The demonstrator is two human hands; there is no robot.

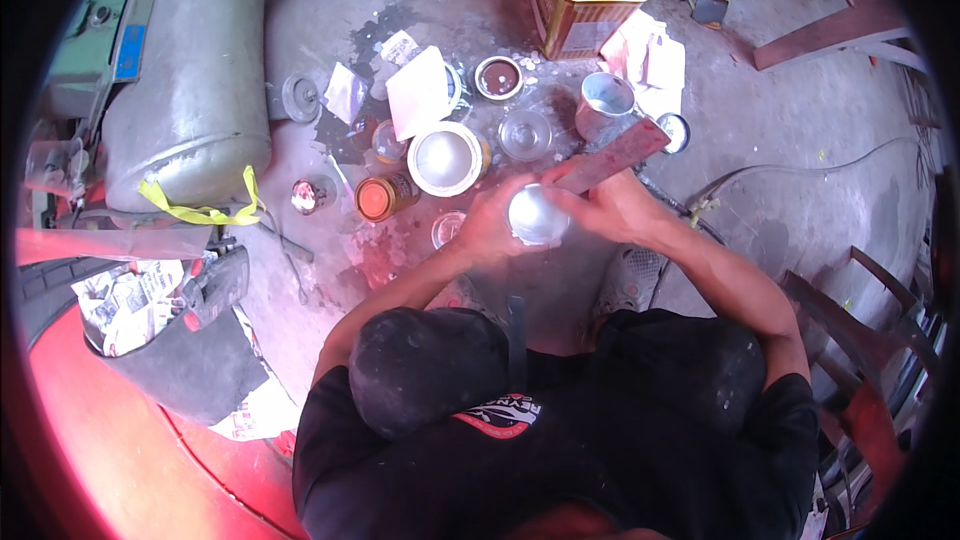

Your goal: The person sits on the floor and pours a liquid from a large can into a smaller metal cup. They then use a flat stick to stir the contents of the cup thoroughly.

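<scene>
Grips flat reddish stick (620, 151) in closed right hand (612, 206); near white tub (446, 190), clasps silvery cup (538, 216) in curled left hand (487, 224), just beside the stick's lower end. Probably stirring or scraping; calls next for holding steady.

A black T-shirt (600, 460) with short, loose sleeves (785, 410) leaves the forearms (735, 280), left hand (488, 225) and right hand (620, 205) bare. A rounded print (500, 416) in white, red and black marks its front. Black trousers (680, 365) show pale specks; the greyish, perforated clogs (625, 275) are partly hidden
</scene>
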